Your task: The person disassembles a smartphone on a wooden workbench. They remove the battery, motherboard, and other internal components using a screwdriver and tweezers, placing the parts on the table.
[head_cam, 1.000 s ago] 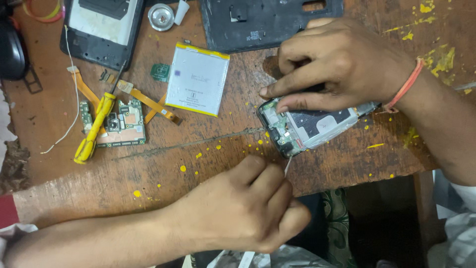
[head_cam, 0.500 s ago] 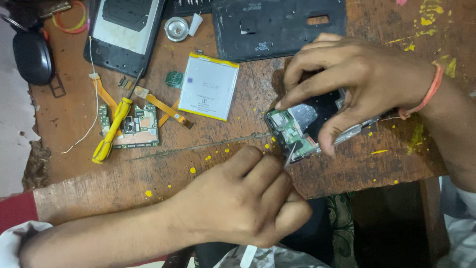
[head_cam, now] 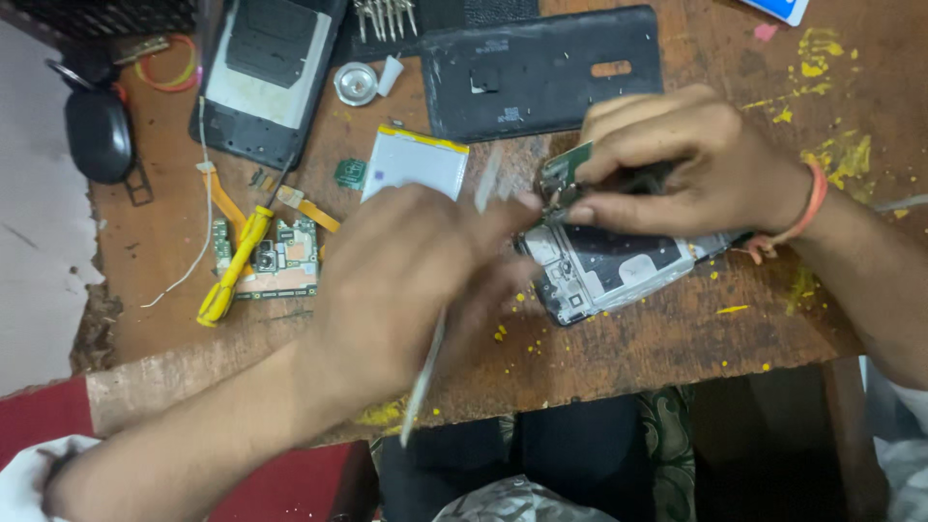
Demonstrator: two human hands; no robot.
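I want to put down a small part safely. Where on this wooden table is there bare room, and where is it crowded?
Bare wood lies right of the right hand, among yellow paint spots, and along the front edge below the opened phone. A smaller patch lies left of the circuit board. It is crowded around the battery, the back cover and the left hand.

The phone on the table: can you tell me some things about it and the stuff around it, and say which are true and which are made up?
1. The opened phone lies under the right hand. True.
2. The left hand holds a slim metal tool. True.
3. The white battery sits inside the phone. False: it lies apart on the wooden table.
4. The yellow-handled tool is in the right hand. False: it lies on a circuit board.
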